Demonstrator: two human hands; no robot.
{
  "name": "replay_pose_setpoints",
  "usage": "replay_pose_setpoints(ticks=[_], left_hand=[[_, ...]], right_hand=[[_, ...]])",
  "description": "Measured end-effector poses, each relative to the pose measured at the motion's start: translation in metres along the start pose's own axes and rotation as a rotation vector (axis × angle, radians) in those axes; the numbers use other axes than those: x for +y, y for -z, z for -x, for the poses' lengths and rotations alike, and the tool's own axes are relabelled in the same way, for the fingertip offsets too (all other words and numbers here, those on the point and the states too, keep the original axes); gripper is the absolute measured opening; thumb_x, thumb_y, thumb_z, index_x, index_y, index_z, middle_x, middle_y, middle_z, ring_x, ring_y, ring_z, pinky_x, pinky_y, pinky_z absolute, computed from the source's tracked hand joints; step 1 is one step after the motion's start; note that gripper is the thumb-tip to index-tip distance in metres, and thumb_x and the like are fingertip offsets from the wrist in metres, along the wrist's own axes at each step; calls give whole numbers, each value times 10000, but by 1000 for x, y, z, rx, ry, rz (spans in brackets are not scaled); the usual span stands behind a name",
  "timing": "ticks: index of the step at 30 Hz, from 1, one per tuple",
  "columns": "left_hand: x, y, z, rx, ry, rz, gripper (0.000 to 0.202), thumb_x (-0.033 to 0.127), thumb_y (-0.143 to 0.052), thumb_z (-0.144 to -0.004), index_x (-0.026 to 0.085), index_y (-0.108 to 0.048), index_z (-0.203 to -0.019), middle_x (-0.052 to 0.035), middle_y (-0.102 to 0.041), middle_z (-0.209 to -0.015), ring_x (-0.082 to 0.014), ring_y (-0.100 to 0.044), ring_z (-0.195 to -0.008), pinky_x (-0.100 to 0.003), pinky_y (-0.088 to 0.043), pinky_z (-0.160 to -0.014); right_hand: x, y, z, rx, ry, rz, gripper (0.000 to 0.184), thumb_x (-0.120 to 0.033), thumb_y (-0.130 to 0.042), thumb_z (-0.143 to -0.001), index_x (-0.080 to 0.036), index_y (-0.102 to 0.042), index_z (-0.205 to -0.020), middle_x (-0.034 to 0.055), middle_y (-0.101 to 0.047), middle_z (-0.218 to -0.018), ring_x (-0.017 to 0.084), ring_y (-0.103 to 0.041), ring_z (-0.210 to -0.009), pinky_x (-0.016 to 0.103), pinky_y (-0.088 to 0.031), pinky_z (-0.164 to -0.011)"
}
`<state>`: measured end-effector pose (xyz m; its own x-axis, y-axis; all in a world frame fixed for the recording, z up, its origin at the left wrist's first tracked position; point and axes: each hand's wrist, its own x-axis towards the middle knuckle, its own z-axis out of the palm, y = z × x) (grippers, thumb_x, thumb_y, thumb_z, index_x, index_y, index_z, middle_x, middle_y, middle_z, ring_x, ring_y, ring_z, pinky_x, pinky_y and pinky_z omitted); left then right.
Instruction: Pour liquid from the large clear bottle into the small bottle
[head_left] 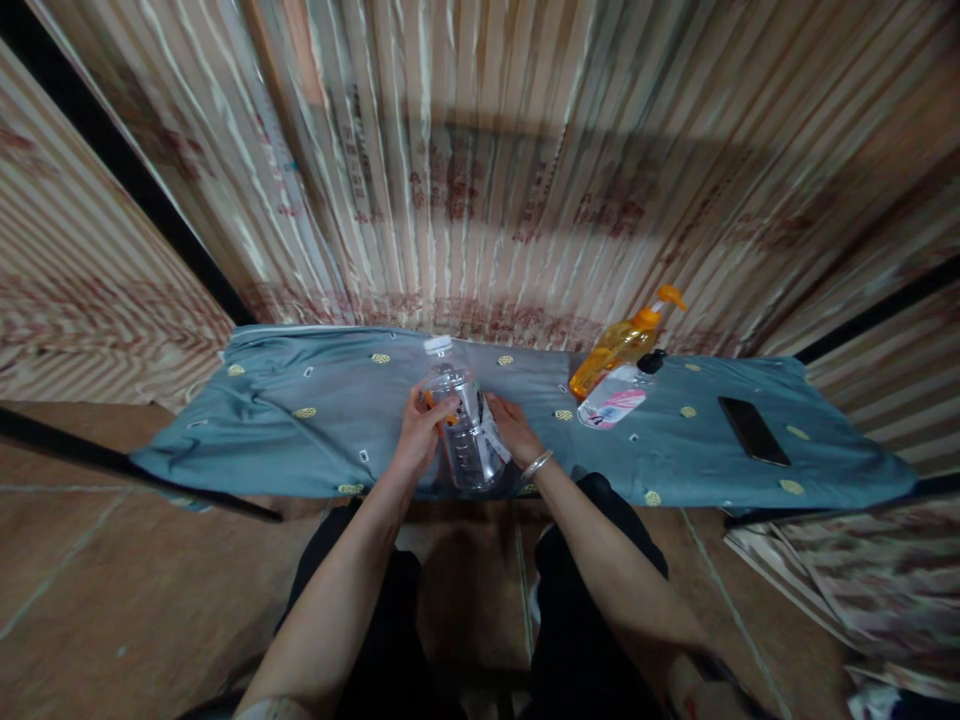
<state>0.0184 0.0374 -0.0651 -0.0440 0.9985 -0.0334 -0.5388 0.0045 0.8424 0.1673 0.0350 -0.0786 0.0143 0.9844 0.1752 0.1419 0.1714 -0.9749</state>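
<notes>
A clear plastic bottle with a white cap stands at the front of a low surface covered by a grey-blue patterned cloth. My left hand grips its left side, fingers wrapped round it, with something small and orange near the fingertips. My right hand, a bracelet on the wrist, holds the right side, where a loose white label hangs off the bottle.
An orange pump bottle and a clear pump bottle with a pink label lie on the cloth to the right. A dark phone lies farther right. Striped curtains hang behind. Brown tiled floor and my knees are below.
</notes>
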Motion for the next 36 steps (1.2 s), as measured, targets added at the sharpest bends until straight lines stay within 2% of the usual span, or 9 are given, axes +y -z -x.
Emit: replay_pose_setpoints(ticks=[3,6,9,12,17,24,27,32,36], left_hand=[[0,-5,5,-95,3,-60,474,262,-822,-540,191,-627,-966,15,-666,-851,-156,-633,-807,-303,-498,-792],[-6,-9,9,-152,-7,-117,405,222,-816,-542,170,-667,-915,-8,-676,-894,-178,-632,-889,-307,-492,-847],[-11,-13,12,-148,26,-60,527,194,-809,-530,182,-653,-1033,-18,-686,-1023,-212,-623,-1014,-326,-475,-931],[-14,-15,14,-119,62,2,716,197,-822,-506,228,-555,-1169,-4,-675,-1082,-211,-629,-1022,-346,-480,-938],[-16,-18,16,-90,83,19,697,198,-857,-464,228,-536,-1082,3,-676,-1007,-176,-644,-954,-354,-468,-952],[-8,-12,10,-60,6,8,621,203,-850,-467,218,-565,-1018,8,-669,-988,-170,-633,-947,-322,-464,-928],[-3,-13,10,-51,-22,-7,627,193,-857,-469,221,-552,-1016,23,-655,-953,-155,-626,-904,-306,-473,-895],[0,-19,17,-131,-74,-42,699,187,-887,-424,240,-557,-1038,36,-650,-960,-146,-616,-863,-272,-500,-802],[1,-17,17,-171,-96,-132,761,166,-893,-406,249,-584,-1096,32,-648,-991,-151,-610,-871,-265,-499,-783]], right_hand=[[-15,8,1,46,58,-4,451,-548,-429,-913,-230,-694,-1092,47,-728,-1075,222,-642,-1061,391,-476,-1008],[-34,18,2,138,179,40,473,-556,-454,-914,-252,-630,-1230,39,-660,-1264,219,-564,-1223,401,-394,-1106],[-44,19,6,124,293,128,481,-535,-443,-936,-254,-579,-1302,45,-577,-1384,214,-501,-1307,403,-340,-1152],[-46,13,9,55,404,236,479,-495,-421,-956,-246,-539,-1349,54,-514,-1444,203,-424,-1376,397,-282,-1192],[-44,12,7,-27,408,269,460,-475,-382,-971,-266,-530,-1354,41,-526,-1428,192,-433,-1366,391,-309,-1179],[-31,20,7,-47,195,219,457,-467,-343,-979,-207,-621,-1232,80,-691,-1182,216,-632,-1108,384,-465,-1021],[-36,17,14,-3,259,228,441,-450,-363,-982,-215,-580,-1284,78,-657,-1260,207,-608,-1164,379,-453,-1045],[-60,12,22,39,496,355,452,-415,-373,-987,-214,-498,-1371,83,-477,-1473,194,-396,-1396,406,-302,-1183],[-60,16,10,41,453,304,413,-408,-357,-986,-213,-577,-1277,79,-576,-1369,188,-488,-1316,406,-356,-1149]])
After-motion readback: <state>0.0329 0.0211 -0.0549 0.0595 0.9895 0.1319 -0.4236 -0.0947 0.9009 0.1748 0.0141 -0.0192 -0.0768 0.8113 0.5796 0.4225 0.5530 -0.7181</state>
